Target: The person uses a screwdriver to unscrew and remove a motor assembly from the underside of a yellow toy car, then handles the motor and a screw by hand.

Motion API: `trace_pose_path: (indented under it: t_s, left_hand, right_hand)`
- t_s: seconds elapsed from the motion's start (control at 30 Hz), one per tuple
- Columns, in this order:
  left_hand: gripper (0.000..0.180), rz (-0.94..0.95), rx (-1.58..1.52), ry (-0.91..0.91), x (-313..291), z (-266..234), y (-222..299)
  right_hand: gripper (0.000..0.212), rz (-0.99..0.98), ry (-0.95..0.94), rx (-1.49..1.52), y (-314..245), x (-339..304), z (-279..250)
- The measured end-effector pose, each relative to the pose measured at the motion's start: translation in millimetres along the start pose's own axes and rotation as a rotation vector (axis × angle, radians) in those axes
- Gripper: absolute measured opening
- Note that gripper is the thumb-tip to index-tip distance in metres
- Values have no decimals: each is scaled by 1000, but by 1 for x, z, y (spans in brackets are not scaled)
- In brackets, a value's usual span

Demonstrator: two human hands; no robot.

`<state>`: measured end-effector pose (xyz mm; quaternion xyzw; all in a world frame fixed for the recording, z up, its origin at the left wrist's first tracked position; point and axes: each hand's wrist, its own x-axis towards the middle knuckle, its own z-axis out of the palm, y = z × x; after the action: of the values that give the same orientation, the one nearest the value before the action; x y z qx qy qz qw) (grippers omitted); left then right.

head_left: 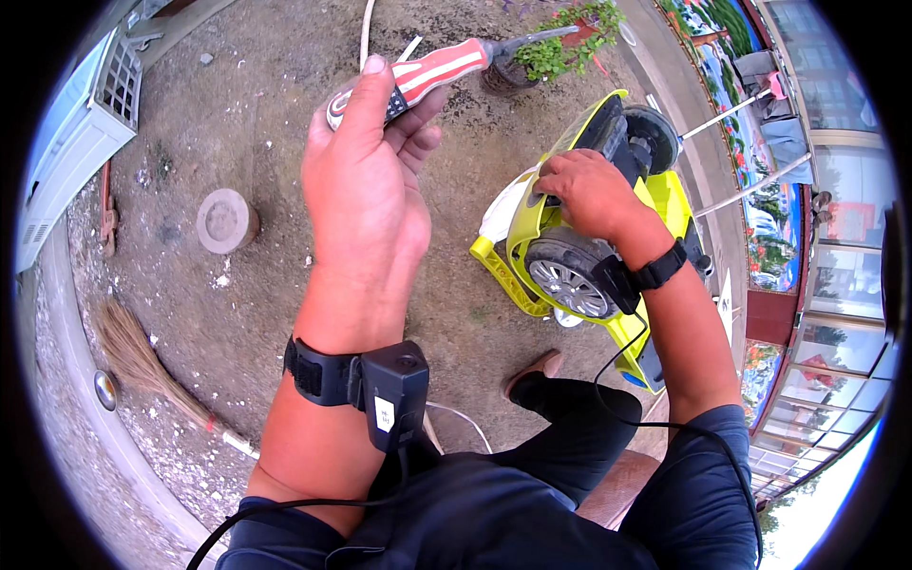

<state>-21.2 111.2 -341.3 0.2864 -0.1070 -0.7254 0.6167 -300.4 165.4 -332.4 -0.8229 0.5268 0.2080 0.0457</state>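
Note:
In my left hand (366, 161) is a screwdriver (442, 71), its handle striped red and white with a dark blue starry patch. My thumb lies along the handle and the fingers close round it from below. The grey shank points right, over the potted plant. My right hand (594, 193) grips the body of a yellow-green ride-on toy car (532, 228), fingers curled at its edge and partly hidden. The car lies tipped on its side. Just below the hand is a black wheel (570, 275) with a silver hub; another wheel (651, 138) shows beyond.
A leafy potted plant (560, 57) stands at the far side. On the left are a round stone stump (226, 220), a straw broom (152, 356) and a white cabinet (81, 142). Long poles (727, 119) lean by the glazed wall. Cables hang from both wrist straps.

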Motion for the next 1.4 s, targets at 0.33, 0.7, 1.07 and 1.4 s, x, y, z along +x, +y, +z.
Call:
trace_pose_path:
  t_s: [0.33,0.7,1.07,1.4]
  left_hand:
    - [30,3,10,-13,2,-2,0]
    - [24,13,33,-5,8,-3,-4]
    - [26,12,217,-81,13,-1,-19]
    - [21,21,458,-138,-6,9,-39]
  right_hand:
    - [28,8,-74,32,-6,7,0]
    - [30,31,103,211,2,-6,16]
    - [29,395,570,309,-10,-163,-5]
    - [30,835,644,703,-111,-296,105]
